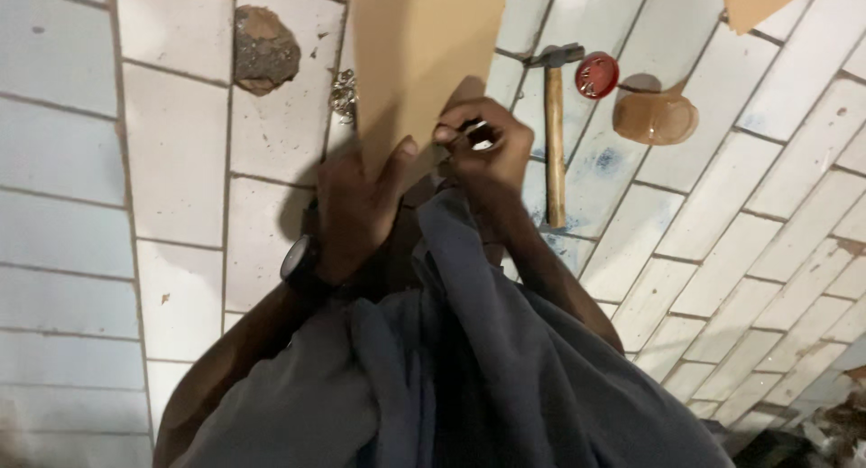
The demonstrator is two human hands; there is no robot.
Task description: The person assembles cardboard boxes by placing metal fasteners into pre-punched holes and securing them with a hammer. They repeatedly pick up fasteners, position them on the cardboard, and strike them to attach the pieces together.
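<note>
Pale tiled floor [180, 161] underneath. Tan leather sheet [424, 53] at twelve o'clock, pinched at its lower edge by left hand [356, 206]. Right hand [487, 148] closed around small metal fitting [478, 134]. Fitting seemingly not yet fixed; hammer [553, 125] untouched at two o'clock.

Viewpoint: head-worn camera, above the hammer [553, 134]
Facing: straight down onto the tiled floor [180, 152]
Nearness: close, hands just left of the hammer fill the centre
Shared views: one view only
</note>
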